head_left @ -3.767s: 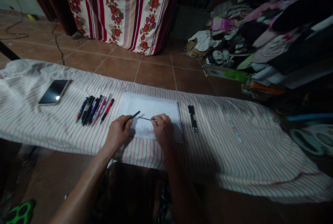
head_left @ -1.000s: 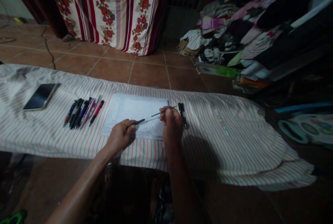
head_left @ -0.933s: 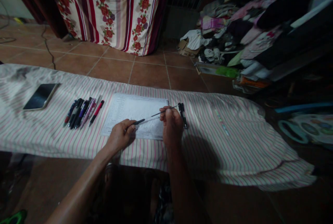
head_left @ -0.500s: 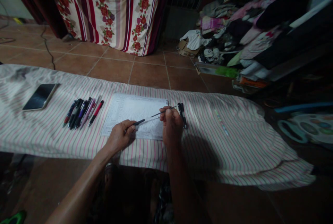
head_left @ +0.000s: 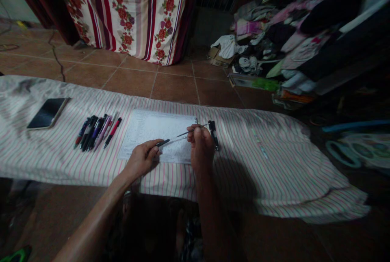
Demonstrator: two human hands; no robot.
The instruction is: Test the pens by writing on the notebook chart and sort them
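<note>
Dimly lit, I see the left hand [head_left: 140, 159] clenched around a dark pen barrel [head_left: 162, 142], whose end pokes out toward the right. The right hand [head_left: 201, 148] pinches a thin refill [head_left: 186, 133] between thumb and fingertips. Both parts are held just above a notebook [head_left: 152, 126] near the near edge of the table [head_left: 274, 164]. I judge the refill light, bendy and slippery, best pinched near its middle. The barrel looks stiff and light.

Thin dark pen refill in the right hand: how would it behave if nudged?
Pinched by the right hand, the thin dark pen refill looks slender, so probably light and bendy. Seemingly round, it might roll on the white spiral notebook, less on the striped cloth.
</note>
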